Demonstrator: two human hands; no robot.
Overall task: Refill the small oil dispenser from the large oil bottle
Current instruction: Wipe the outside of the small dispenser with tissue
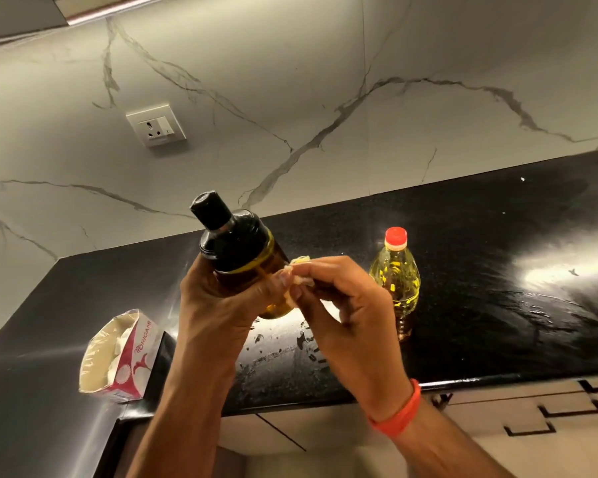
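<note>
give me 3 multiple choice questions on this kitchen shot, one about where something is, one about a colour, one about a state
1. Where is the large oil bottle?
A. standing on the black counter, right of the hands
B. lying in the tissue pack
C. held in the right hand

2. What colour is the large oil bottle's cap?
A. black
B. red
C. green

3. What state is the small oil dispenser in?
A. standing open on the counter
B. lying uncapped on its side
C. capped, held tilted in the air by the left hand

Answers:
1 A: it stands upright on the counter, untouched.
2 B: its cap is red above the yellow oil.
3 C: the left hand grips its body, the black cap is on, and the right hand presses a tissue against its side.
</note>
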